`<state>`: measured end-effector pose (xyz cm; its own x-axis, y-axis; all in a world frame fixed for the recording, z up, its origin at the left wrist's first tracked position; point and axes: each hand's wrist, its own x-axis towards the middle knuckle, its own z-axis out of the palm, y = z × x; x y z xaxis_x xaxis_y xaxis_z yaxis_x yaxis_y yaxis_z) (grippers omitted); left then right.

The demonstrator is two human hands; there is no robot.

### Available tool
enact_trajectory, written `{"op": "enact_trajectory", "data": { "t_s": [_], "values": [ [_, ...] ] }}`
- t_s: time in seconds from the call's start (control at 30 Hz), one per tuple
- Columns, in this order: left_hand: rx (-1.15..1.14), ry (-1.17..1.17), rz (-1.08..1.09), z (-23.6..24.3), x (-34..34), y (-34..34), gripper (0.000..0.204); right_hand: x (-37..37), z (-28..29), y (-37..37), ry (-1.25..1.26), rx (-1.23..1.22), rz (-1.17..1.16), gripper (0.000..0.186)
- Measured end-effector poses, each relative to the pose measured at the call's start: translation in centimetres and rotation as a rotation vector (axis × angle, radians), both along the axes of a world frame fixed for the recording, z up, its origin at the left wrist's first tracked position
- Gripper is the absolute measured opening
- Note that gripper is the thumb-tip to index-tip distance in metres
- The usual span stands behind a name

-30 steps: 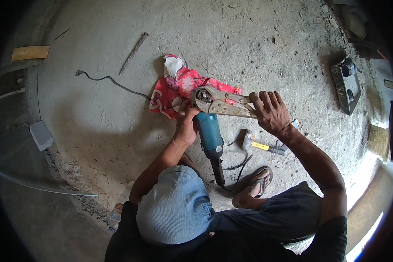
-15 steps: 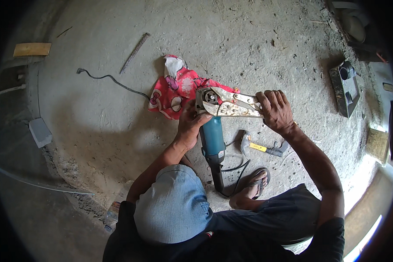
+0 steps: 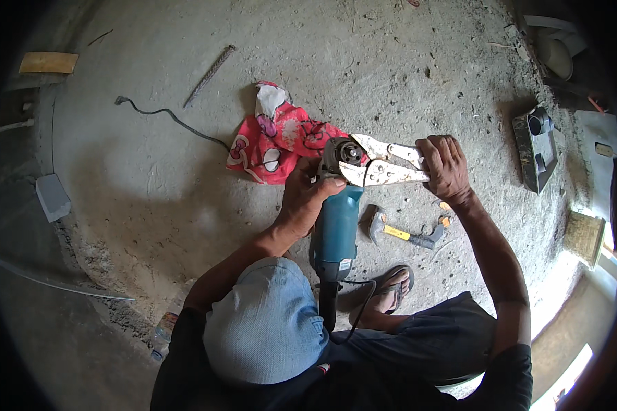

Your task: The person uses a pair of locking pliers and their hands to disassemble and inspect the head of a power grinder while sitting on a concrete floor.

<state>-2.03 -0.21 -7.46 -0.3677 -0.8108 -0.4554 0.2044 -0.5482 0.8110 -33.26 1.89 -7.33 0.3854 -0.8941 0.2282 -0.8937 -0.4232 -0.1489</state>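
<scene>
A teal angle grinder (image 3: 336, 222) stands head-up in front of me, its metal gear head (image 3: 341, 152) facing away from my body. My left hand (image 3: 307, 198) is wrapped round the grinder just below that head, thumb across the front. In my right hand (image 3: 445, 164) are the handles of worn, whitish locking pliers (image 3: 389, 172). Their two jaws are spread at the right side of the round spindle part; whether they touch it I cannot tell. Behind the grinder a red patterned cloth (image 3: 291, 140) lies crumpled on the floor.
A claw hammer (image 3: 397, 233) with a yellow and black handle lies right of the grinder, small orange pieces (image 3: 445, 221) beside it. Farther off are a rusty rebar piece (image 3: 210, 75), a dark cord (image 3: 178, 122), a grey block (image 3: 53, 197) and a black tray (image 3: 536, 151).
The pliers' jaws have slid rightward across the grinder's head and sit farther apart. The grinder has shifted slightly right and is more upright. Both hands keep their holds.
</scene>
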Motion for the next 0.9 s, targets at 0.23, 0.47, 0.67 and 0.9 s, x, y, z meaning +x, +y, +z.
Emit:
{"op": "enact_trajectory", "data": {
  "t_s": [0.23,0.47,0.67,0.9],
  "values": [
    [-0.18,-0.13,-0.008,1.3,0.0,-0.5,0.053,-0.9,1.9,-1.2,0.047,-0.077,0.047,0.036],
    [-0.163,-0.042,-0.121,1.2,-0.3,-0.9,0.054,-2.7,4.7,-3.5,0.127,-0.234,0.199,0.037],
    [-0.185,0.113,-0.235,2.0,-1.5,-1.1,0.056,-4.3,9.0,-6.6,0.255,-0.306,0.352,0.03],
    [-0.189,0.12,-0.278,2.9,-2.0,-1.0,0.057,-5.3,11.0,-8.1,0.293,-0.302,0.427,0.038]
  ]
}}
